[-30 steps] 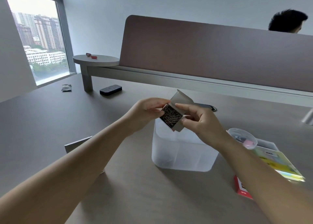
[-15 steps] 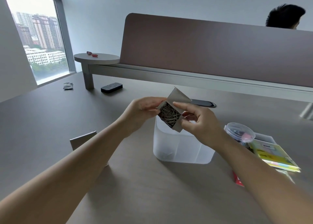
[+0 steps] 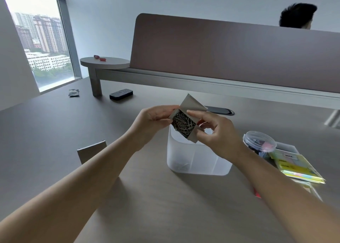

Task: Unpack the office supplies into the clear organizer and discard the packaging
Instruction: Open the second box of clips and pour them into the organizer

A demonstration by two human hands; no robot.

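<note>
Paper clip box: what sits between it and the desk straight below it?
In the head view, the frosted bin stands open right under the paper clip box, which the left hand and right hand hold above its mouth.

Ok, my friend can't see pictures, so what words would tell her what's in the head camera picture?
Two bare hands, left hand and right hand, hold an open small cardboard box full of paper clips above a frosted clear container on a grey desk. A round plastic tub and bright sticky-note packs lie to the right.
</note>
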